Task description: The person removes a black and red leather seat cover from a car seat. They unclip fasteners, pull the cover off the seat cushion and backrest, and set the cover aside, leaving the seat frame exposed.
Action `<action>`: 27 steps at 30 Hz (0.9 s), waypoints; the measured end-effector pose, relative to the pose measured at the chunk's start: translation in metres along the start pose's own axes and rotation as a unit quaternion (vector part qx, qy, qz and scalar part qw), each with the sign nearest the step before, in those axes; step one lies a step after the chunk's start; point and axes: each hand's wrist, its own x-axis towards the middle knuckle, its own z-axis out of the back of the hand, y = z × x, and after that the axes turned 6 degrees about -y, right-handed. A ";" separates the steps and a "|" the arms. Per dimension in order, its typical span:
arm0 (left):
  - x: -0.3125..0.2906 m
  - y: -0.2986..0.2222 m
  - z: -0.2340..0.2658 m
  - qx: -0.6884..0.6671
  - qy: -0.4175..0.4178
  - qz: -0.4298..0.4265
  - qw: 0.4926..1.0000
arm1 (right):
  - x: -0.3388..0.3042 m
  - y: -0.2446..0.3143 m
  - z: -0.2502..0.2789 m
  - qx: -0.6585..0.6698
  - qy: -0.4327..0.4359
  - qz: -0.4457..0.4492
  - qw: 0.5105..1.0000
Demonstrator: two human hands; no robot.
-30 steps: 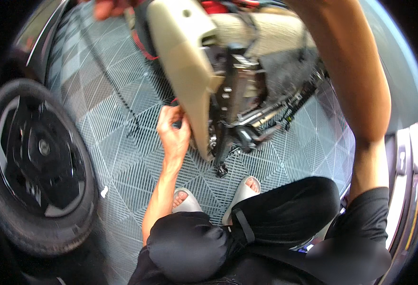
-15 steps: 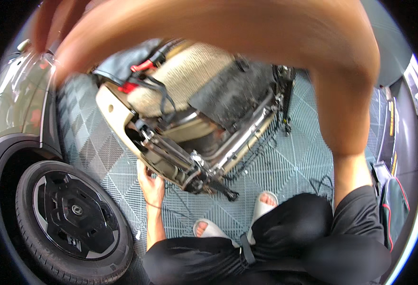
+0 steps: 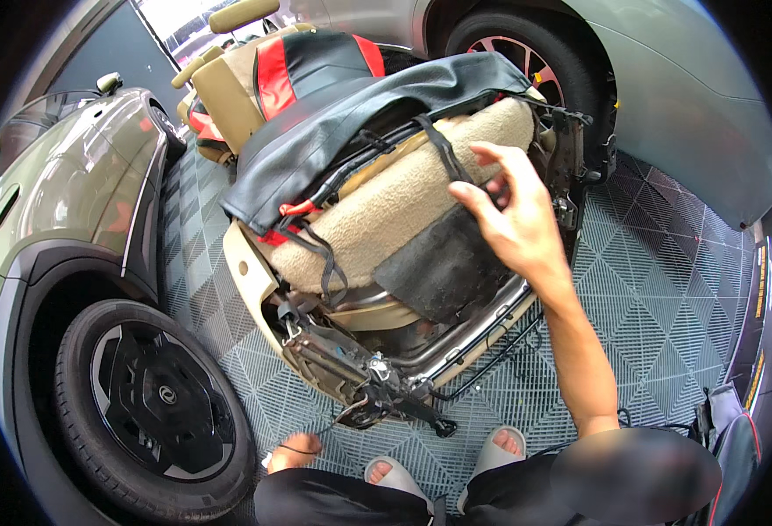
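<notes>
A car seat (image 3: 250,267) lies tipped over on the floor in front of me, with its metal frame and rails (image 3: 386,373) facing me. A black, red-trimmed cover (image 3: 333,145) is draped over its far side, above beige fleecy padding (image 3: 377,210) and a dark flap (image 3: 443,263). My right hand (image 3: 522,215) hovers over the padding, thumb and index finger apart, beside a black strap (image 3: 440,147). Another black strap (image 3: 320,254) hangs at the left. My left hand (image 3: 295,451) is low by my knee near a thin dark cord (image 3: 329,428); its fingers are blurred and partly hidden.
A green car's wheel (image 3: 153,394) stands close on my left. Behind are beige seats (image 3: 228,101) with red and black covers, and a silver car (image 3: 675,96). My sandalled feet (image 3: 399,480) rest on grey floor tiles (image 3: 649,280). A dark bag (image 3: 736,456) lies at right.
My right arm, earlier stretched across the upper view, has drawn back over the padding. My left hand has left the seat's lower edge and come down towards my knee. The view has shifted upward.
</notes>
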 end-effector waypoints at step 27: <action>0.061 -0.486 0.329 0.286 -0.467 -0.506 0.667 | 0.174 0.076 0.057 -0.183 0.116 0.179 0.960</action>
